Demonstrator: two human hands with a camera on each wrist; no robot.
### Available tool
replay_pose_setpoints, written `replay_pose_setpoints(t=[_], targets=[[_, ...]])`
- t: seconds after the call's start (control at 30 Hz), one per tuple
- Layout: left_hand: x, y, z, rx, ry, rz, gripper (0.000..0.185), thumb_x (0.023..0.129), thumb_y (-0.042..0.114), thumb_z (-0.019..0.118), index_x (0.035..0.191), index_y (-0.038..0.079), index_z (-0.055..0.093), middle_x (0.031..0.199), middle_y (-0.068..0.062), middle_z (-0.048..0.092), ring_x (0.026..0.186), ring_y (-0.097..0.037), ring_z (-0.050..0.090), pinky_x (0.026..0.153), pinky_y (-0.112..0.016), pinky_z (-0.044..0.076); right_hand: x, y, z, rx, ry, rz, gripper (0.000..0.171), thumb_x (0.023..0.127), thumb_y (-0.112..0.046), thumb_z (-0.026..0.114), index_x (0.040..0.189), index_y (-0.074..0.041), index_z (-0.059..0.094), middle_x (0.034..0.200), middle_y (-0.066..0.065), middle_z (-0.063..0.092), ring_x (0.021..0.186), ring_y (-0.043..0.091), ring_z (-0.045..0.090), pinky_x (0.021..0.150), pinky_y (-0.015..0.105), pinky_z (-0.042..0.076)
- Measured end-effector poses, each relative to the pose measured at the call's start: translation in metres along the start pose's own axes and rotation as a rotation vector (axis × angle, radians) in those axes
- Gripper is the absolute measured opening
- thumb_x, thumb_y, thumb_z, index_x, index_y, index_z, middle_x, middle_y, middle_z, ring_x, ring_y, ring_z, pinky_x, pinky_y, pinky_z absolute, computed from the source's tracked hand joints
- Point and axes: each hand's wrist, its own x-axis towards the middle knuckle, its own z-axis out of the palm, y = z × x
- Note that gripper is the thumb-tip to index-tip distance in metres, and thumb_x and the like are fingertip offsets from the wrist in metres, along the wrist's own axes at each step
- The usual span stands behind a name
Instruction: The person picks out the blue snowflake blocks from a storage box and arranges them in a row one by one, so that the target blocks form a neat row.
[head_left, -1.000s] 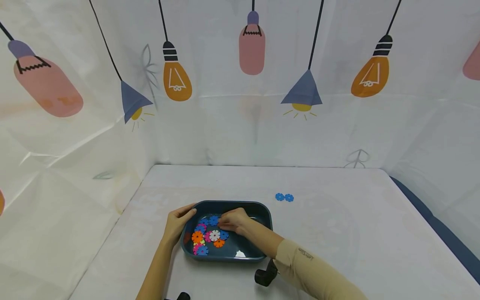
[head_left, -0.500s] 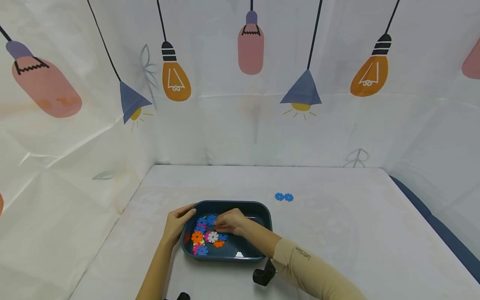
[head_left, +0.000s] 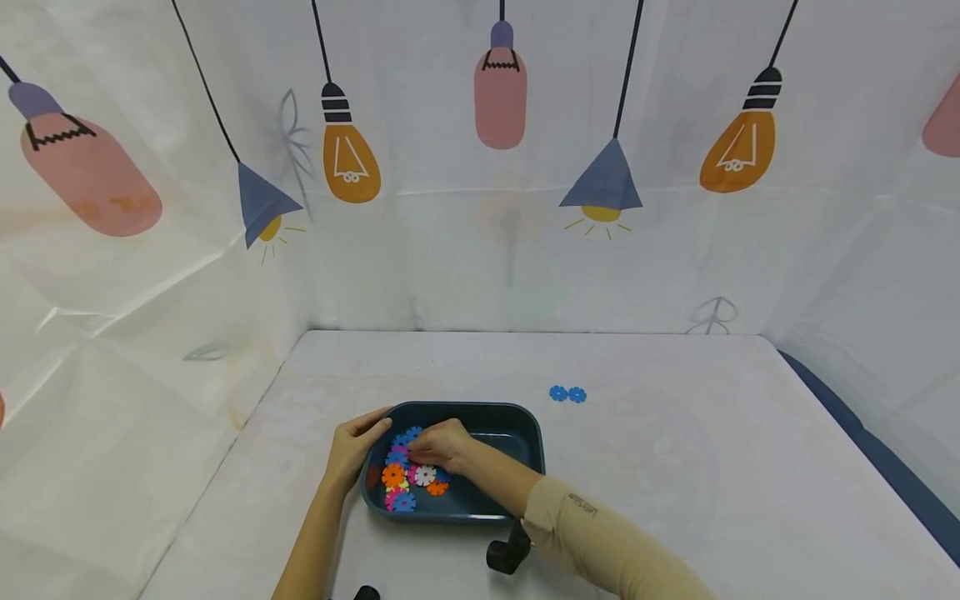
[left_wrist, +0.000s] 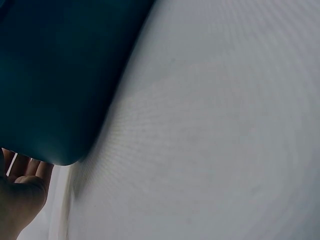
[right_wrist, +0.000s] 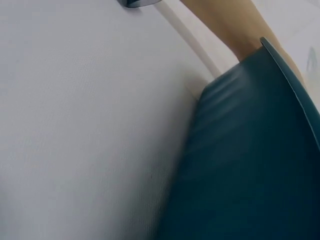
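A dark teal tray [head_left: 480,510] with rounded corners stands on the white table. My left hand [head_left: 351,446] grips its left rim, the thumb on the edge; in the left wrist view that hand [left_wrist: 25,195] shows at the tray's outer wall. Inside, on the left, lie several flower-shaped plastic discs: orange [head_left: 393,475], white [head_left: 425,476], blue [head_left: 405,502], pink and yellow-green. My right hand [head_left: 444,443] reaches down into the tray, its loosely extended fingers over the blue and pink discs at the upper left. Its fingertips are partly hidden, and no disc shows between them.
Two blue discs [head_left: 567,394] lie side by side on the table [head_left: 660,467], behind and to the right of the tray. A black wrist-camera piece [head_left: 509,550] hangs under the right forearm, near the tray's front edge. A printed white sheet [head_left: 450,258] hangs behind the table.
My right hand has moved left across the tray, from beside the discs to over the upper-left ones. My left hand and the tray have stayed in place.
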Motion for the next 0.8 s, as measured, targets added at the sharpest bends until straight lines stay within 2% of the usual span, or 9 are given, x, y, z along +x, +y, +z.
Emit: replay_pose_setpoints(t=[0.17,0.3,0.43,0.53,0.67,0.8], targets=[[0.0000,0.0003,-0.0001,0.003,-0.001,0.001,0.039,0.089,0.017,0.065,0.122,-0.003,0.061,0.125,-0.017,0.059,0.099,0.000,0.060,0.085,-0.017,0.048,0.0025,0.0021,0.0059,0.012,-0.007,0.002,0.037,0.081,0.015,0.062,0.117,0.020,0.053,0.099,0.023,0.065,0.092,0.029,0.067,0.083,0.038,0.053],[0.0000,0.0005,-0.0002,0.005,0.001,-0.002,0.039,0.089,0.017,0.065,0.122,-0.003,0.061,0.125,-0.016,0.060,0.099,0.001,0.059,0.086,-0.016,0.047,0.0036,0.0041,0.0083,-0.031,0.024,-0.017,0.034,0.077,0.016,0.065,0.111,0.019,0.058,0.096,0.026,0.066,0.091,0.032,0.067,0.078,0.038,0.054],[-0.0002,0.0007,0.0001,0.003,-0.005,0.001,0.039,0.090,0.017,0.064,0.122,-0.003,0.060,0.125,-0.016,0.060,0.100,0.000,0.059,0.087,-0.016,0.046,0.0038,0.0059,0.0093,-0.117,0.056,-0.050,0.024,0.074,0.015,0.069,0.097,0.016,0.065,0.088,0.024,0.069,0.082,0.030,0.069,0.070,0.037,0.056],[-0.0001,0.0007,0.0001,0.002,-0.009,0.007,0.039,0.090,0.017,0.063,0.122,-0.004,0.060,0.125,-0.017,0.059,0.100,0.000,0.059,0.087,-0.016,0.046,0.0037,0.0061,0.0093,-0.147,0.068,-0.047,0.018,0.073,0.014,0.070,0.091,0.013,0.067,0.079,0.019,0.069,0.069,0.024,0.069,0.064,0.033,0.057],[0.0002,0.0003,-0.0001,0.002,-0.007,0.013,0.038,0.090,0.016,0.064,0.122,-0.004,0.061,0.125,-0.017,0.059,0.100,0.000,0.059,0.087,-0.015,0.046,0.0030,0.0056,0.0086,-0.163,0.057,-0.038,0.014,0.074,0.013,0.070,0.088,0.012,0.068,0.072,0.014,0.068,0.057,0.015,0.065,0.058,0.027,0.056],[0.0005,-0.0003,-0.0005,0.008,-0.002,0.017,0.038,0.090,0.016,0.064,0.121,-0.004,0.061,0.124,-0.018,0.060,0.100,0.001,0.059,0.087,-0.015,0.046,0.0024,0.0057,0.0083,-0.178,0.010,-0.017,0.013,0.076,0.013,0.068,0.089,0.013,0.068,0.069,0.011,0.067,0.056,0.015,0.064,0.058,0.028,0.056]])
